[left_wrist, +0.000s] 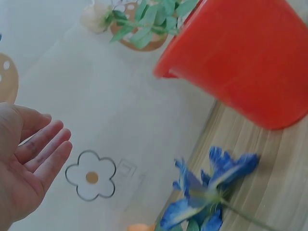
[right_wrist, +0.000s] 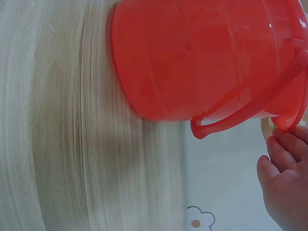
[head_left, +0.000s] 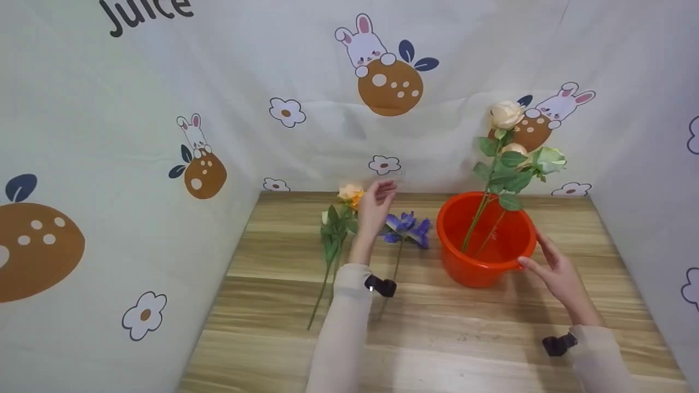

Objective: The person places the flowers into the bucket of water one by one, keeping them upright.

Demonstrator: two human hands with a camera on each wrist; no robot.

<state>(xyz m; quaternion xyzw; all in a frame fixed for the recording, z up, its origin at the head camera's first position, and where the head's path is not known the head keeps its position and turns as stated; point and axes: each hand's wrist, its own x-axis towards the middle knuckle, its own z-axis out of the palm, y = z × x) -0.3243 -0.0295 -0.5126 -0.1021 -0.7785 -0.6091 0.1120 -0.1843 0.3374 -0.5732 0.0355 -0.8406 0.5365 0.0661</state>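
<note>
In the head view a red bucket (head_left: 480,273) stands upright on the right half of the table, with several cream and pale green roses (head_left: 507,114) leaning in it. My right hand (head_left: 562,275) touches the bucket's right rim, thumb toward the front and fingers along the side. The right wrist view shows its fingers (right_wrist: 288,149) against the rim. My left hand (head_left: 377,204) holds nothing, its fingers loosely bent in the air. Below it lie a blue-purple flower (head_left: 405,229) and, to the left, peach and orange flowers (head_left: 350,194) with green stems.
A wood-grain table (head_left: 262,327) carries everything. Behind and beside it hangs a pale cloth (head_left: 306,54) with printed rabbits and flowers. The bucket's red handle (right_wrist: 250,106) hangs against its outer side.
</note>
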